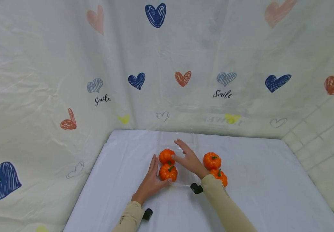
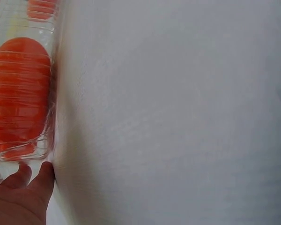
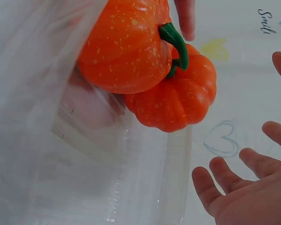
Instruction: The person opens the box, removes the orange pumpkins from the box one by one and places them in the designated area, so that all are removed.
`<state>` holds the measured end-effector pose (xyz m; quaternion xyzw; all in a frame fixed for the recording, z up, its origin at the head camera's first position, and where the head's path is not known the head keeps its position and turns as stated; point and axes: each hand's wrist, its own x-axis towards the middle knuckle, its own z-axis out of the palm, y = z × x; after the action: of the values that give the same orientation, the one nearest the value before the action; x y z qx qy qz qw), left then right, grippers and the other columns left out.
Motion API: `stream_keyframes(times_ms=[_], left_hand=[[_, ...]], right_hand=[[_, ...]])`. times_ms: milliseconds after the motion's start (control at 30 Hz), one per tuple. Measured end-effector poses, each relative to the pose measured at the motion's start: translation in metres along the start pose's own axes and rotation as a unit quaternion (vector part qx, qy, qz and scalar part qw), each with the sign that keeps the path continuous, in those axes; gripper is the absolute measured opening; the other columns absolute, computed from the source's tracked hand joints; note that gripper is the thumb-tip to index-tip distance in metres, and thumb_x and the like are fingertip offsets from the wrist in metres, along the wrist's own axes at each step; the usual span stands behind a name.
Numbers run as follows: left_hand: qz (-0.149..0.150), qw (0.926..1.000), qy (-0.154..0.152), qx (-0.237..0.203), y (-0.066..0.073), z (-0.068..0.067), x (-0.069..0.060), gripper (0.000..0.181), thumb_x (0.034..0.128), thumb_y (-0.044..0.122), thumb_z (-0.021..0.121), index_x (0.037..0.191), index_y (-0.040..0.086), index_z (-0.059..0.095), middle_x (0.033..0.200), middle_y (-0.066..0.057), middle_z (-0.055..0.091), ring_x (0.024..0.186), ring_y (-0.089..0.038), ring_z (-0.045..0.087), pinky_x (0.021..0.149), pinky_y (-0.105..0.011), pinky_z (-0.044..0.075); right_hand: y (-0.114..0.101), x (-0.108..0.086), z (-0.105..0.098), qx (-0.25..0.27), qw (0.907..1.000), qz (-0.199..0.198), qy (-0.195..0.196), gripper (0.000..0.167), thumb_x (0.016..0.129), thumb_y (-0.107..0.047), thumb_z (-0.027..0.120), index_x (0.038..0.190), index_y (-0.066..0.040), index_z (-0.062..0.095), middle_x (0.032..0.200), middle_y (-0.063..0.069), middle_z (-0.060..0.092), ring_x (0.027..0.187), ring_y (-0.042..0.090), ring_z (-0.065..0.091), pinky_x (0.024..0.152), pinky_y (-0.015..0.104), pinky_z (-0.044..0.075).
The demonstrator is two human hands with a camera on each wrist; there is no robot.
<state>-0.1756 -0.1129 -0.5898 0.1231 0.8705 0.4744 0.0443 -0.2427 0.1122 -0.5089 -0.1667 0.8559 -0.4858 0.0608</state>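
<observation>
A clear plastic box [image 1: 188, 175] stands on the table with two small orange pumpkins in its left half, the front pumpkin [image 1: 168, 173] and the rear pumpkin [image 1: 166, 156]. Against the box's left side rests my left hand [image 1: 151, 183], fingers straight, thumb along the front corner. The left wrist view shows fingertips of that hand [image 2: 25, 197] by the ridged wall, a pumpkin [image 2: 19, 93] behind it. Over the box, my right hand [image 1: 189, 160] is spread and holds nothing. In the right wrist view its fingers [image 3: 257, 161] stand apart from the green-stemmed pumpkins [image 3: 178, 101].
Two more orange pumpkins, one behind [image 1: 212, 160] and one in front [image 1: 219, 176], sit right of the box, the front one partly hidden by my right sleeve. A clear flap [image 1: 170, 139] lies behind the box. A heart-printed curtain [image 1: 161, 58] hangs at the back.
</observation>
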Motion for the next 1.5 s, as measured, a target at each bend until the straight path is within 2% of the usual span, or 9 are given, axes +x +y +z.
stream_keyframes(times_ms=[300,467,567,700,867,1000,1267,1500], left_hand=[[0.008,0.9999,0.005,0.009,-0.003,0.000,0.002,0.121,0.0914,0.062,0.078,0.171,0.002,0.009,0.180,-0.004,-0.005,0.163,-0.032,0.014,0.124,-0.059,0.027],[0.010,0.9999,0.002,0.012,-0.003,0.000,0.003,0.122,0.0910,0.063,0.078,0.171,0.002,0.008,0.180,-0.006,-0.005,0.163,-0.033,0.015,0.124,-0.059,0.028],[0.005,0.9999,-0.002,0.010,-0.004,0.001,0.002,0.122,0.0909,0.063,0.078,0.172,0.004,0.007,0.180,-0.003,-0.006,0.163,-0.032,0.015,0.124,-0.058,0.029],[-0.001,1.0000,-0.003,0.007,-0.005,0.002,0.002,0.122,0.0910,0.064,0.077,0.172,0.007,0.006,0.180,-0.001,-0.007,0.163,-0.030,0.013,0.124,-0.056,0.028],[0.005,0.9999,0.003,0.009,-0.006,0.002,0.004,0.121,0.0914,0.065,0.077,0.172,0.006,0.008,0.180,-0.003,-0.005,0.163,-0.031,0.015,0.124,-0.058,0.030],[0.005,0.9999,0.003,0.011,-0.006,0.002,0.004,0.122,0.0908,0.065,0.077,0.172,0.006,0.008,0.180,-0.003,-0.005,0.163,-0.030,0.014,0.125,-0.057,0.028],[0.008,0.9998,0.003,0.017,-0.005,0.002,0.004,0.122,0.0910,0.065,0.077,0.172,0.005,0.007,0.180,-0.002,-0.006,0.163,-0.031,0.013,0.125,-0.057,0.027],[0.004,0.9999,0.003,0.011,-0.006,0.002,0.004,0.122,0.0905,0.064,0.078,0.172,0.006,0.008,0.180,-0.002,-0.005,0.163,-0.030,0.014,0.124,-0.056,0.028]], right_hand=[[0.003,0.010,0.006,-0.010,0.9995,-0.006,-0.029,0.072,0.103,-0.031,0.072,0.166,-0.015,0.042,0.175,0.011,0.028,0.159,0.037,0.028,0.119,0.062,0.038],[0.003,0.014,0.012,-0.019,0.9988,0.000,-0.045,0.072,0.101,-0.030,0.073,0.165,-0.013,0.044,0.175,0.011,0.028,0.160,0.038,0.025,0.121,0.068,0.029],[0.002,0.016,0.016,-0.036,0.9977,0.009,-0.056,0.074,0.101,-0.030,0.075,0.165,-0.013,0.043,0.176,0.010,0.027,0.160,0.037,0.024,0.122,0.068,0.027],[-0.001,0.019,0.019,-0.048,0.9964,0.009,-0.069,0.073,0.101,-0.027,0.075,0.165,-0.010,0.043,0.175,0.012,0.027,0.159,0.038,0.026,0.123,0.066,0.027],[-0.004,0.023,0.023,-0.068,0.9946,-0.009,-0.078,0.070,0.100,-0.021,0.076,0.161,-0.003,0.046,0.174,0.015,0.028,0.157,0.042,0.030,0.123,0.064,0.030],[-0.001,0.028,0.028,-0.085,0.9926,-0.005,-0.086,0.068,0.100,-0.019,0.076,0.160,-0.001,0.048,0.175,0.014,0.027,0.156,0.042,0.031,0.122,0.062,0.033],[-0.002,0.026,0.033,-0.106,0.9912,-0.001,-0.079,0.065,0.099,-0.011,0.076,0.158,0.001,0.050,0.173,0.018,0.029,0.156,0.046,0.029,0.120,0.064,0.035],[0.000,0.025,0.035,-0.110,0.9920,-0.011,-0.060,0.057,0.099,-0.001,0.075,0.152,0.001,0.055,0.170,0.021,0.034,0.154,0.045,0.033,0.121,0.062,0.033]])
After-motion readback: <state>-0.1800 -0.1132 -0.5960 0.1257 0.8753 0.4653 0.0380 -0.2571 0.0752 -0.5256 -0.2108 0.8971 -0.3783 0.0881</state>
